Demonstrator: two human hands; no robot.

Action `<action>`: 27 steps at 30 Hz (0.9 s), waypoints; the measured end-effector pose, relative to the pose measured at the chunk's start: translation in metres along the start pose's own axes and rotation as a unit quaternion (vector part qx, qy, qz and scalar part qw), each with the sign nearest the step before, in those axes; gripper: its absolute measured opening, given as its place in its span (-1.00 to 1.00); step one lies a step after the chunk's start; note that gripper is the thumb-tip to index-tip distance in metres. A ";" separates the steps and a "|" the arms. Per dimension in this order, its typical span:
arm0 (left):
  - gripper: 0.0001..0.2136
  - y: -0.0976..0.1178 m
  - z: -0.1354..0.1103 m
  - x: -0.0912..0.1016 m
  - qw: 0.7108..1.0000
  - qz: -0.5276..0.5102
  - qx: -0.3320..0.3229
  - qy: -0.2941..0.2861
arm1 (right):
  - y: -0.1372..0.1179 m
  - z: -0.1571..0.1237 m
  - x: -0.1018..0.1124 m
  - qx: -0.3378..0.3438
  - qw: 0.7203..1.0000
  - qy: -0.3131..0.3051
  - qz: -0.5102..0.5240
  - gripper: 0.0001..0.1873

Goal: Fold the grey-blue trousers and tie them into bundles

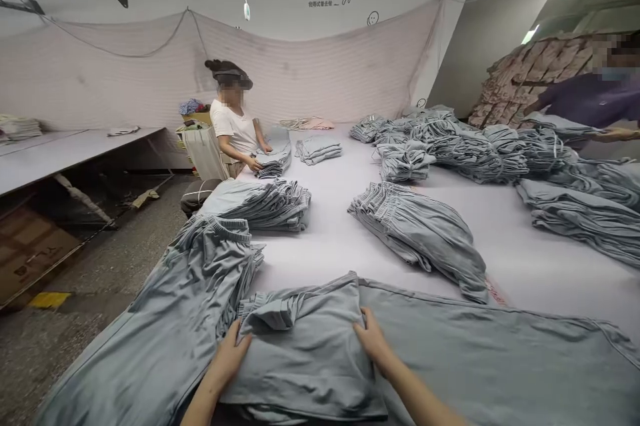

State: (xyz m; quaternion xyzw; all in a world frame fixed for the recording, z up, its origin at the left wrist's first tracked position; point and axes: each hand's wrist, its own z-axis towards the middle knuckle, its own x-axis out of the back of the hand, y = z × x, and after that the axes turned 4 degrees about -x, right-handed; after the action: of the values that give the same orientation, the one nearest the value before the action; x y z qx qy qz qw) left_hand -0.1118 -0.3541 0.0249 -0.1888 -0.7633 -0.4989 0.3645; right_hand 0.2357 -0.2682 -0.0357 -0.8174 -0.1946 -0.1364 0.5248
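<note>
On your far left, floor (pixel 145 239) separates the left counter (pixel 75 146), cut off by the frame, from yours. Draped trousers (pixel 170 299) hide your near-left edge. Beyond them, a seated co-worker (pixel 237 119) handles cloth.

Right in front of you lies the folded garment (pixel 310 359), its waistband at the left. Your left hand (pixel 227 356) meets its left side, fingers (pixel 244 344) half curled; your right hand (pixel 375 343) touches its right side, thumb and forefinger slightly parted. Some fingertips are hidden, so you cannot tell whether either hand pinches the cloth.

Past it, the pale counter (pixel 320 253) shows open room up to a trouser stack (pixel 420 226). Rightward, spread cloth (pixel 500 353) runs out of frame below bundles (pixel 460 146); another co-worker (pixel 590 103) is partly cut off.
</note>
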 end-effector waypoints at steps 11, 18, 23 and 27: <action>-0.56 0.007 -0.010 -0.013 0.994 0.095 0.046 0.027 | 0.035 0.005 -0.019 0.031 0.996 0.022 -0.078 -0.41; -0.47 0.018 -0.018 -0.019 0.991 0.114 0.061 0.035 | 0.006 -0.014 -0.019 0.123 0.946 0.056 -0.296 -0.42; -0.44 0.013 -0.018 -0.014 0.995 0.073 0.066 0.016 | -0.061 -0.052 -0.056 0.312 0.906 -0.067 -0.276 -0.44; -0.41 0.015 -0.015 -0.007 0.996 0.053 0.068 0.005 | -0.119 -0.059 -0.104 0.309 0.920 -0.138 -0.199 -0.32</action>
State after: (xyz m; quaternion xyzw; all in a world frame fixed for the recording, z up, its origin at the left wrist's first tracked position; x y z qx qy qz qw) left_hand -0.0916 -0.3609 0.0322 -0.2012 -0.7826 -0.4270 0.4058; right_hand 0.0873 -0.2958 0.0395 -0.5698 -0.4563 -0.0574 0.6810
